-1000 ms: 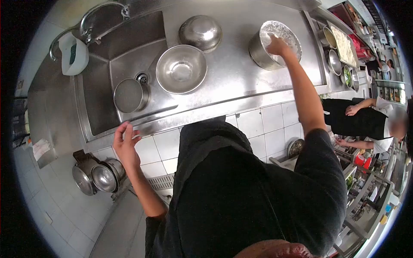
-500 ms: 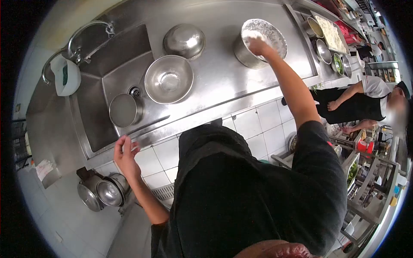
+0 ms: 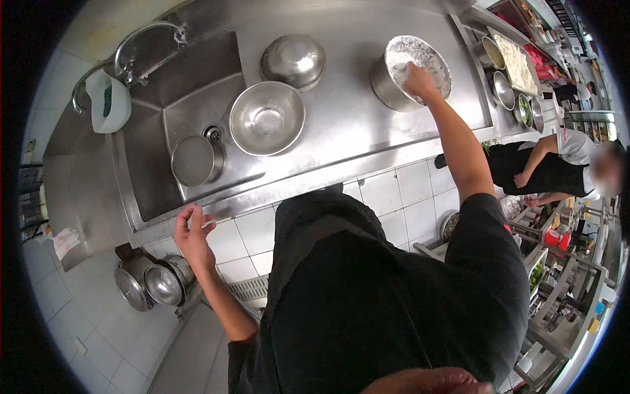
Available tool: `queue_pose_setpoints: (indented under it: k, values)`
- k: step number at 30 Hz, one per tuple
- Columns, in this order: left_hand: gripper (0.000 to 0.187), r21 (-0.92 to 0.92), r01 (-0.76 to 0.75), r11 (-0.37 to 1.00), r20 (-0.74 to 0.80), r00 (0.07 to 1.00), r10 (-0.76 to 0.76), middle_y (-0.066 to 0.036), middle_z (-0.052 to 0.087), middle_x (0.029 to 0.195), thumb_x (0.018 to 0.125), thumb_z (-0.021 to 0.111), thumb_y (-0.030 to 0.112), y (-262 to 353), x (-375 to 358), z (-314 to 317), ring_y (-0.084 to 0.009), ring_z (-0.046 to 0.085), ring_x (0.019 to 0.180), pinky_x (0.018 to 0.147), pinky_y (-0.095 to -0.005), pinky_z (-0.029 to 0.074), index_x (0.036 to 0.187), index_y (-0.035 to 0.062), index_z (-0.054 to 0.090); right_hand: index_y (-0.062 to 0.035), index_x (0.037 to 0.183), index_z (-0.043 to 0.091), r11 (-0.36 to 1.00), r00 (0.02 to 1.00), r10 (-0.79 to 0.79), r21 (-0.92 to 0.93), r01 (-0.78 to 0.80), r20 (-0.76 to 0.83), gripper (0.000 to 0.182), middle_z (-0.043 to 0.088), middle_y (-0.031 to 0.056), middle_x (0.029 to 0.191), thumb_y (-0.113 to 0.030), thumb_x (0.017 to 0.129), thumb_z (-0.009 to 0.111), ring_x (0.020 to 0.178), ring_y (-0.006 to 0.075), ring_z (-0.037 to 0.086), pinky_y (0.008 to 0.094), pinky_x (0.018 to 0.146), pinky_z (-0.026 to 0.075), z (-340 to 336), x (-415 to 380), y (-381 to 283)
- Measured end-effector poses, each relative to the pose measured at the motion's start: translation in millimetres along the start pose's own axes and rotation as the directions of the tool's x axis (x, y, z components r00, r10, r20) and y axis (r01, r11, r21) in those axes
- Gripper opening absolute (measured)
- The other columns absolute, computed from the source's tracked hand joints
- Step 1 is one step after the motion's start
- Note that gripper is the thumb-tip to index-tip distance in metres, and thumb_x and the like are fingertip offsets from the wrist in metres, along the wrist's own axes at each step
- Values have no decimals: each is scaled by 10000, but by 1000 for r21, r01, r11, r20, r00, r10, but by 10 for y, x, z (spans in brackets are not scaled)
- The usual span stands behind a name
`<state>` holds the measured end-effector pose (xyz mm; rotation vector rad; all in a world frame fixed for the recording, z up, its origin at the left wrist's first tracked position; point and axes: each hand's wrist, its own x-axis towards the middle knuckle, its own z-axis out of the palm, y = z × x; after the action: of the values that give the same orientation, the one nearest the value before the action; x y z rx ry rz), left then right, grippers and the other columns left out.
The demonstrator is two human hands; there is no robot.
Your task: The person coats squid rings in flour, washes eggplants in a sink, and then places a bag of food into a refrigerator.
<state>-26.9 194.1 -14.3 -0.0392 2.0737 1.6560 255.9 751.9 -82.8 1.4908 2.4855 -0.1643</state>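
My right hand [image 3: 419, 80] reaches down into a deep metal pot [image 3: 388, 92] on the steel counter. White, powdery-looking residue [image 3: 401, 58] coats the inside of the pot. The fingers of that hand are curled, and whatever they hold is hidden. Beyond the front edge of the sink my left hand [image 3: 191, 231] hangs in the air with its fingers apart and nothing in it. The nearest thing to it is a round metal pot [image 3: 195, 161] standing in the sink.
A metal bowl [image 3: 267, 119] stands upright beside an upturned bowl [image 3: 293, 62]. The faucet [image 3: 147, 36] arches over the sink [image 3: 147, 164], with a white container [image 3: 108, 102] on its left. Another person [image 3: 538, 164] stands at the right. Stacked pots [image 3: 164, 284] are at lower left.
The view has shifted slightly, so the counter things appear farther right. My right hand has moved within the pot toward its near side. My left hand stays about where it was.
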Motion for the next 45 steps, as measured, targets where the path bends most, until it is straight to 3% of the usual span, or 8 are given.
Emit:
queue_pose_setpoints:
  k: [16, 22, 23, 28, 32, 35, 39, 45]
  values:
    - [261, -35, 17, 999, 85, 996, -14, -48, 580, 1020, 873, 659, 178, -37, 75, 355, -153, 605, 745, 606, -269, 498, 1064, 12, 592, -82, 1151, 603, 976, 928, -205, 7, 218, -312, 455, 640, 235, 1023, -227, 721, 582, 990, 374, 610, 460, 875, 472, -416, 111, 60]
    - [282, -28, 61, 998, 122, 991, -57, -12, 605, 945, 870, 665, 233, -119, 152, 510, -147, 621, 753, 632, -264, 492, 1073, 51, 596, -88, 1361, 395, 956, 938, -276, -45, 291, 207, 733, 603, 242, 1144, -276, 706, 665, 1093, 370, 570, 446, 951, 442, 59, 561, 115]
    - [282, -31, 62, 998, 147, 988, -56, -14, 605, 943, 871, 663, 232, -137, 169, 553, -148, 622, 750, 629, -262, 494, 1076, 51, 596, -93, 1326, 456, 937, 946, -321, -163, 310, -46, 623, 610, 219, 1150, -218, 737, 616, 1083, 380, 572, 451, 952, 439, 714, 805, 226]
    - [286, -4, 84, 996, 180, 980, -82, -20, 607, 942, 875, 657, 220, -246, 197, 597, -153, 631, 737, 609, -252, 499, 1092, 46, 590, -56, 1133, 613, 927, 921, -367, 29, 374, -133, 407, 589, 231, 1160, -178, 745, 606, 1110, 354, 547, 422, 979, 414, -163, 151, 144]
    - [303, -66, 125, 990, 172, 979, -112, -43, 575, 1001, 869, 658, 176, -356, 151, 570, -148, 618, 726, 595, -259, 506, 1113, 15, 576, -40, 1232, 558, 860, 831, -510, 159, 485, 224, 510, 609, 245, 1109, -114, 728, 573, 1101, 366, 557, 409, 978, 422, -520, 77, 361]
    - [324, -94, 133, 987, 191, 975, -113, -42, 570, 983, 869, 658, 175, -363, 152, 699, -148, 619, 719, 592, -260, 508, 1129, 8, 559, -60, 1263, 542, 938, 942, -336, -96, 333, -11, 552, 612, 246, 1096, -75, 712, 542, 1056, 390, 580, 436, 937, 451, 401, 93, 418]
    - [340, -81, 135, 988, 204, 972, -116, -44, 561, 969, 865, 665, 181, -335, 201, 808, -151, 618, 709, 599, -262, 514, 1129, 5, 544, -77, 1194, 566, 993, 985, -115, -51, 109, -126, 482, 595, 250, 1131, -183, 725, 573, 1089, 381, 567, 447, 951, 438, -184, -15, 169]
    - [367, -185, 156, 970, 172, 977, -125, -79, 546, 985, 854, 680, 178, -359, 312, 1021, -187, 618, 730, 627, -278, 540, 1112, -16, 506, -46, 1276, 509, 961, 952, -277, -17, 277, -128, 690, 585, 227, 1191, -340, 679, 691, 1141, 382, 536, 419, 1012, 395, -236, 239, 392]
